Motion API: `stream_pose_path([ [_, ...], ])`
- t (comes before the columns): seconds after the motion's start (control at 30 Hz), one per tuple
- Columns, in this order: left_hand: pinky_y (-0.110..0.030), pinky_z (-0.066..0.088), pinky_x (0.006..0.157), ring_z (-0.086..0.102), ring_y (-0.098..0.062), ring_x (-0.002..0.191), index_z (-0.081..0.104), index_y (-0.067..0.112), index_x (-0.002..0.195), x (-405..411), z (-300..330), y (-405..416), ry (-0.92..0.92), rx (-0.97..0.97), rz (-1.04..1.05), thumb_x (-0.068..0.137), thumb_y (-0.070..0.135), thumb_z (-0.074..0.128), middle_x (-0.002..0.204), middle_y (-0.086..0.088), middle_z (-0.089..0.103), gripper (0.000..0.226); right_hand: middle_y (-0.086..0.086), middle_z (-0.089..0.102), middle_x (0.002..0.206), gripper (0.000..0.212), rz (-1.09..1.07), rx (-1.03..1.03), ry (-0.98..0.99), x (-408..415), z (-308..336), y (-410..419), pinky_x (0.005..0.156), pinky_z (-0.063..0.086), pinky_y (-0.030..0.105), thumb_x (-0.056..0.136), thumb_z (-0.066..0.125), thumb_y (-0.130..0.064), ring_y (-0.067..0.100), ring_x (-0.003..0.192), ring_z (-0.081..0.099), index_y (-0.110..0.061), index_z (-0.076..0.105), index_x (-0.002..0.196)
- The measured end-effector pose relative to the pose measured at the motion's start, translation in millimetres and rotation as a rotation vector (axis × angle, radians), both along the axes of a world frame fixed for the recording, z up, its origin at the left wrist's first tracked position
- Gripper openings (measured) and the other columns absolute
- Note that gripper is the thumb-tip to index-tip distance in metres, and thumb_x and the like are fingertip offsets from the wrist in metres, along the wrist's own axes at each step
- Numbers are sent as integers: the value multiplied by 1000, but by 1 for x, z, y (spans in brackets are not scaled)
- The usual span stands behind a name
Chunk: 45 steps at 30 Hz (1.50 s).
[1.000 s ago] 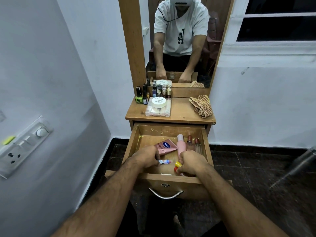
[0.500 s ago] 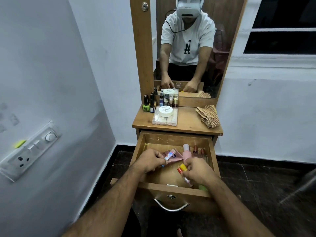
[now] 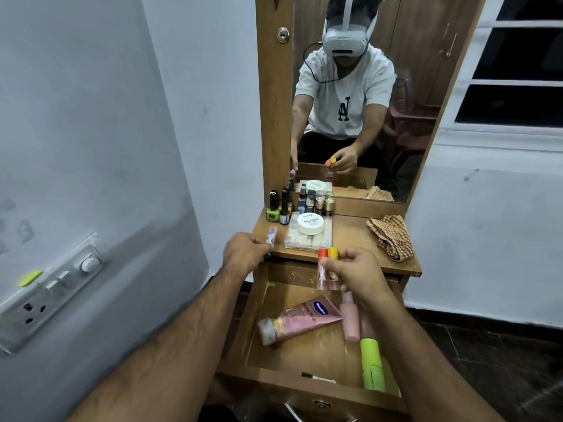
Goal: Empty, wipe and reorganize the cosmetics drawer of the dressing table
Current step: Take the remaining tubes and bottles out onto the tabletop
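Two capped tubes upright; right hand.

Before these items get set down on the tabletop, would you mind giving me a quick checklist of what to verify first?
1. Left hand grips the small tube securely: ok.
2. Right hand holds both capped tubes, red and yellow: ok.
3. Bare tabletop free between the clear box and the checked cloth: ok.
4. Nail polish bottles standing upright, out of the path: ok.
5. Drawer emptied: not ok; pink tube, pink bottle and green bottle remain.
6. Caps screwed tight: cannot tell.
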<state>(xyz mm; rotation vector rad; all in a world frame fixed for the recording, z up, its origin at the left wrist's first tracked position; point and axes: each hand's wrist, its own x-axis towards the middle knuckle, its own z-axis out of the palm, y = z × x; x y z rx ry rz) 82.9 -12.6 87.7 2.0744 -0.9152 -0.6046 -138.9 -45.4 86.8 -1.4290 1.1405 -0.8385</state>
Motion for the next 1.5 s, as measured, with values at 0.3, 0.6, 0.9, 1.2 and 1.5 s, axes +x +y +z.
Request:
stream_pose_path([
  [0.3, -30, 52, 68, 61, -12, 87, 77, 13, 90, -21, 13, -42, 3, -51, -75, 82, 31, 77, 88, 3, 69, 19, 11, 73, 74, 13, -181, -63, 177, 9, 17, -63, 44, 47, 28, 80, 81, -18, 17, 53, 63, -11, 70, 78],
  [0.6, -42, 60, 77, 70, -20, 80, 78, 10, 79, -57, 28, -82, 8, -76, -207, 79, 31, 76, 82, -4, 74, 21, 16, 72, 87, 20, -255, 11, 225, 7, 30, -110, 45, 45, 27, 78, 81, -17, 22, 65, 62, -6, 72, 91],
  [0.9, -42, 60, 79, 70, -22, 82, 78, 12, 83, 4, 11, -66, -4, -1, -58, 78, 29, 77, 81, -4, 73, 18, 16, 71, 79, 16, -132, -4, 102, 34, 38, -101, 36, 40, 22, 79, 80, -12, 17, 51, 60, -6, 66, 79],
  [1.2, -24, 42, 53, 65, -17, 86, 76, 13, 99, 12, 1, -72, -166, 196, -60, 77, 38, 80, 93, -2, 71, 33, 18, 74, 91, 26, -113, -39, 186, 63, 38, -99, 43, 46, 28, 76, 81, -13, 26, 72, 70, 3, 70, 94],
  [1.5, -30, 54, 64, 68, -22, 88, 72, 13, 101, 8, 0, -73, -114, 171, -50, 88, 36, 69, 93, -5, 71, 27, 20, 73, 93, 27, -104, -59, 228, 65, 37, -97, 41, 46, 25, 76, 81, -14, 24, 68, 67, 3, 69, 93],
])
